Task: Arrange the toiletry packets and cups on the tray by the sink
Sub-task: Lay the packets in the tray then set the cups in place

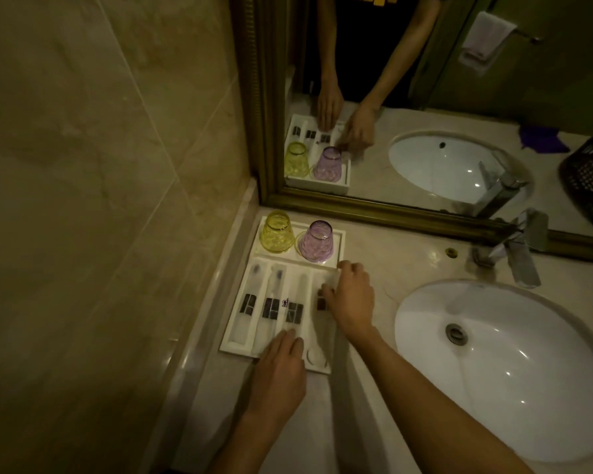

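Note:
A white tray lies on the counter against the left wall. A yellow cup and a purple cup stand upside down in its far section. Long clear toiletry packets with dark labels lie side by side in the slots of the near section. My right hand rests over the rightmost slot, its fingers pinching the packet there. My left hand lies flat on the tray's near edge, fingertips pressing the near end of the third packet.
A white oval sink is set into the marble counter on the right, with a chrome tap behind it. A gold-framed mirror runs along the back and reflects the tray and both hands. Tiled wall on the left.

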A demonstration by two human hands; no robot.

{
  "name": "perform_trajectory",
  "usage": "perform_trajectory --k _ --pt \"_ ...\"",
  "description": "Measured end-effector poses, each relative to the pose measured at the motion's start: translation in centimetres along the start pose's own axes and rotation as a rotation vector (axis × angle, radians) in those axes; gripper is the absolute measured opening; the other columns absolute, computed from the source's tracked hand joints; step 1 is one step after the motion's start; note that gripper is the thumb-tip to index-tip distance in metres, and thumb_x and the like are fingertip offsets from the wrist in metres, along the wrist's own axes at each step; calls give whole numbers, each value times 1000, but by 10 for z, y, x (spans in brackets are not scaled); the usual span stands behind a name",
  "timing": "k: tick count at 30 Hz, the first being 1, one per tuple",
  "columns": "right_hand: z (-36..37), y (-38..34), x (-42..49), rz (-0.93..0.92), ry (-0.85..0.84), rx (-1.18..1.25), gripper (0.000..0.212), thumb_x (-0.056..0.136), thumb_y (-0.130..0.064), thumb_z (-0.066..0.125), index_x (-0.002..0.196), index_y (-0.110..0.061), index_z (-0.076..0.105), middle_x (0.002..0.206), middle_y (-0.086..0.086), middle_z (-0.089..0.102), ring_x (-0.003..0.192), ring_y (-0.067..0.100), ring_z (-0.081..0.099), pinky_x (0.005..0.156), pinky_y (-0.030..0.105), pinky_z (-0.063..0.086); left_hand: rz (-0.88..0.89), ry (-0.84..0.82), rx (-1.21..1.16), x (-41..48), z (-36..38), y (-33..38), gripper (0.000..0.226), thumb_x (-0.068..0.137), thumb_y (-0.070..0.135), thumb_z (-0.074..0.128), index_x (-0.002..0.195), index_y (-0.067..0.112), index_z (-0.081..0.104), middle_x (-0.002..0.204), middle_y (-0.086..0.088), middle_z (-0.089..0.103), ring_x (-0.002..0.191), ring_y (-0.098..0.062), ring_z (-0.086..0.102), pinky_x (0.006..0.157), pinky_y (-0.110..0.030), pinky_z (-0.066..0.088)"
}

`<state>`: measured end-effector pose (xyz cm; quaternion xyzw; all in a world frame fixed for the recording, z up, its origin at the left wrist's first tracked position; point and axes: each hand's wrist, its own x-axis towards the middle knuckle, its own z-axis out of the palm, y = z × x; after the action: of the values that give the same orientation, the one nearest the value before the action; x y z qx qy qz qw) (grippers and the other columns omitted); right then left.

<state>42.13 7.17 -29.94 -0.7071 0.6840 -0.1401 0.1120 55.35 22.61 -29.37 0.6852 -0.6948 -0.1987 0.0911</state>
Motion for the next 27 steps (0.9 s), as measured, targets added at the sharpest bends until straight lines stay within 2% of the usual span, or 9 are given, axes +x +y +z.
perform_trajectory --k 2,4,7,11,15,19,22,24,27 --pt "-4 15 9 146 -92 42 52 79 -42 75 116 -12 55 112 9 57 97 29 60 77 45 57 -24 7 -40 2 -1 3 50 101 28 45 149 20 39 161 -3 33 148 -17 28 120 -32 28" --pt "-4 23 14 233 -222 149 38 78 -43 75 97 -13 61 98 6 66 84 25 65 75 45 59 -55 22 -85 5 -3 6 48 101 31 45 148 23 41 159 -1 37 146 -15 32 118 -33 33" --pt "-3 26 14 282 -261 329 23 84 -36 73 76 -15 66 74 4 71 69 21 69 72 45 61 -81 66 -156 12 -7 9 45 101 31 47 145 24 45 154 2 44 142 -13 39 115 -31 37" --pt "-1 28 14 321 -283 553 23 87 -28 73 77 -8 69 72 10 73 69 27 72 72 49 62 -24 71 -139 26 -10 11 44 101 26 48 144 20 47 153 -2 46 142 -14 39 118 -30 32" --pt "3 19 17 209 -289 291 28 88 -42 70 82 -15 70 78 3 71 70 20 70 71 42 62 6 25 -84 39 -7 11 50 101 24 47 150 18 37 159 -3 37 146 -15 31 120 -27 20" --pt "2 11 18 34 -274 -89 35 90 -48 65 96 -13 67 92 6 69 81 27 68 69 34 55 44 -31 -25 45 -1 10 55 100 20 46 153 15 31 162 -5 32 149 -17 26 123 -31 20" --pt "0 12 18 -107 -195 -139 25 90 -38 65 92 -13 65 91 6 66 80 27 66 63 32 47 89 -60 5 48 3 9 58 98 15 45 154 13 29 162 -7 31 150 -19 25 123 -34 20" --pt "3 13 17 -256 -115 -126 20 83 -30 71 90 -13 62 92 6 61 82 27 61 63 32 40 101 -83 24 49 6 10 60 97 15 46 154 11 27 162 -8 30 150 -20 24 123 -35 21" --pt "8 16 10 -393 -146 -174 29 79 -36 69 102 -20 61 106 1 61 97 24 59 79 37 41 106 -84 30 51 9 12 62 98 19 47 155 11 25 163 -8 27 151 -20 22 124 -35 18"
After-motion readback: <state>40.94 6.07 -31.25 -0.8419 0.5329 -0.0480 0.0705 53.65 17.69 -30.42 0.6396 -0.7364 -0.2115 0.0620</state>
